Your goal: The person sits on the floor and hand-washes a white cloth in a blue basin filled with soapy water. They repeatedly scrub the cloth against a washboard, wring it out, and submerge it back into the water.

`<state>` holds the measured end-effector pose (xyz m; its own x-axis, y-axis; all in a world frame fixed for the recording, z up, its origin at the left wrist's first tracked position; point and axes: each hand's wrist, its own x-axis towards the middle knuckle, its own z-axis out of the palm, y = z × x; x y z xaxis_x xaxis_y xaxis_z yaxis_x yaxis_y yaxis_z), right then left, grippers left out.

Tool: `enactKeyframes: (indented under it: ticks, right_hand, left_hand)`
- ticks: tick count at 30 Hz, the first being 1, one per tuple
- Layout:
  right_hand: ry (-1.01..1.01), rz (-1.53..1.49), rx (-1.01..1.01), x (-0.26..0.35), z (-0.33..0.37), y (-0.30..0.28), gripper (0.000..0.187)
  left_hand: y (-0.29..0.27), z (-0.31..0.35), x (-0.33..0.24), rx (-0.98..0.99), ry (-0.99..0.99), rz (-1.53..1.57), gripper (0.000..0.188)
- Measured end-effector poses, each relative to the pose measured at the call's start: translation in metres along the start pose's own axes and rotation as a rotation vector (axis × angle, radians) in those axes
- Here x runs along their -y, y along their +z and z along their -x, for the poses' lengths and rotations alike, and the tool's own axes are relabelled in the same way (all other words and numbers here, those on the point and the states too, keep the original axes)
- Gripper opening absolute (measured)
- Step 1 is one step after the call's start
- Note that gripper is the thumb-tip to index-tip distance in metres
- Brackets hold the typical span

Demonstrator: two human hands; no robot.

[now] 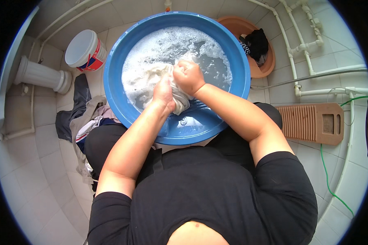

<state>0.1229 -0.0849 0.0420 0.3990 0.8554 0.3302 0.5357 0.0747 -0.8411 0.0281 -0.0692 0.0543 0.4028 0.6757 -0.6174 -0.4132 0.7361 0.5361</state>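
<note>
A large blue basin [114, 102] of sudsy water stands in front of me between my knees. Over the water I grip a wet, off-white cloth [147, 76], bunched up and partly lying in the foam. My left hand [163, 94] is closed round its near part, with some folds hanging below the wrist. My right hand [187, 75] makes a fist on the cloth just beyond and to the right of the left one. The cloth's garment type cannot be made out. Ridges of a blue washboard [210, 107] show at the basin's near right side.
To the left are a white bucket [81, 48], a pedestal [43, 76] and a pile of clothes [79, 118] on the tiles. Behind the basin at right, an orange-brown tub [269, 65] holds dark clothes. A brown washboard [310, 123], pipes [292, 61] and a green hose [326, 175] lie right.
</note>
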Motion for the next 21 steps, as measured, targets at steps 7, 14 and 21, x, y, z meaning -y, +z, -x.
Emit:
enactKeyframes:
  ticks: [7, 14, 21]
  right_hand:
    - [-0.517, 0.087, 0.123, 0.052, 0.038, 0.007, 0.010]
    - [0.349, -0.009, 0.094, -0.023, -0.033, -0.027, 0.035]
    - [0.508, -0.633, 0.643, -0.049, -0.023, -0.044, 0.100]
  left_hand:
    - [-0.054, -0.029, 0.008, 0.531, 0.344, -0.230, 0.039]
    - [0.003, 0.020, -0.024, 0.339, -0.237, -0.350, 0.048]
    - [-0.018, 0.009, -0.073, 0.661, -0.081, 0.170, 0.053]
